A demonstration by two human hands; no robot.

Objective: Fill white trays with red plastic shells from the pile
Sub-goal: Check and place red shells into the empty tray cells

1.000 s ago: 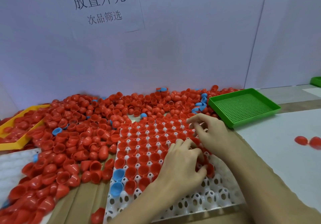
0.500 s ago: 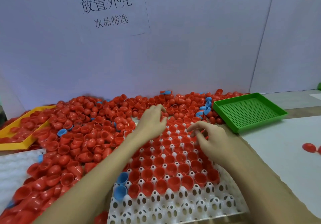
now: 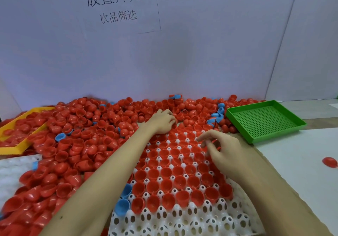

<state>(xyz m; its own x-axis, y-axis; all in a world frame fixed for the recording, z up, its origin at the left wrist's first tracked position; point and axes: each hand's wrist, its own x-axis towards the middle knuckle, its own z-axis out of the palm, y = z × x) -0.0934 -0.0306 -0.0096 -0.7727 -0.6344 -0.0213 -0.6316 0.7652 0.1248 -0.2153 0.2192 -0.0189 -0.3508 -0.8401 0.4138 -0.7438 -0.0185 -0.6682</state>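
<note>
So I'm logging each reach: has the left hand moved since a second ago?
Yes. The left hand left the white tray's near filled rows and reached away to the pile at the tray's far edge.

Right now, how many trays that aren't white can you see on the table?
2. A green tray sits at the right, past the right hand. A yellow tray lies at the far left, partly buried under red shells, so another could be hidden.

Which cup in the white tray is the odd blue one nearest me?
Find the white tray in the middle. Follow its left edge toward its empty near rows. There sits a blue shell, just below another blue one, while every other filled cup is red.
</note>
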